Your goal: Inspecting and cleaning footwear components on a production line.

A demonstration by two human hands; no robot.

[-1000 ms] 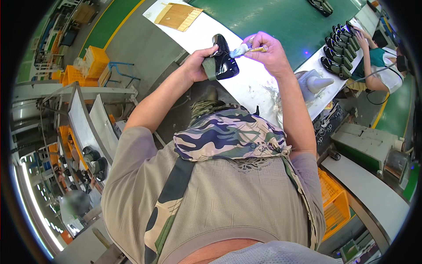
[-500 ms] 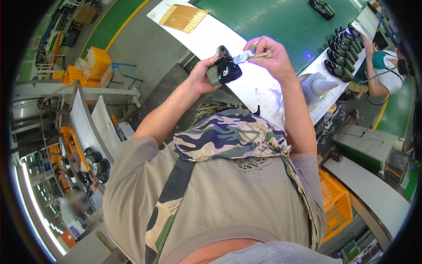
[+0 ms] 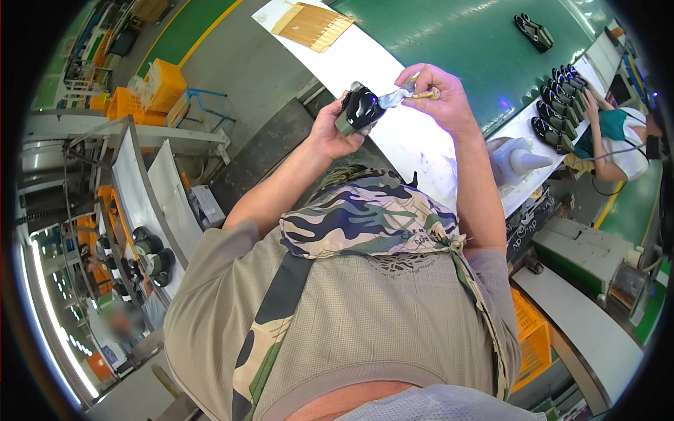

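Looking down from my head camera, my left hand [image 3: 331, 133] is wrapped around a glossy black shoe part [image 3: 359, 109], fingers curled behind it and thumb along its near side, holding it up in front of me above the edge of the white workbench [image 3: 393, 77]. My right hand [image 3: 439, 98] is closed in a pinch on a small brush [image 3: 407, 95] with a pale yellowish handle; its whitish tip touches the right side of the black piece. Both hands are raised clear of the bench, close together.

Beyond my hands runs a green conveyor belt [image 3: 463, 42], with a pair of dark shoe pieces [image 3: 533, 31] lying on it well away from me. A tan woven mat [image 3: 312, 24] lies on the far end of the white bench. To my right stands a white squeeze bottle [image 3: 516, 160] with a cone nozzle, and past it a row of black shoe pieces [image 3: 558, 105] in front of another worker [image 3: 614, 137]. A camouflage apron [image 3: 365, 217] hangs at my chest.
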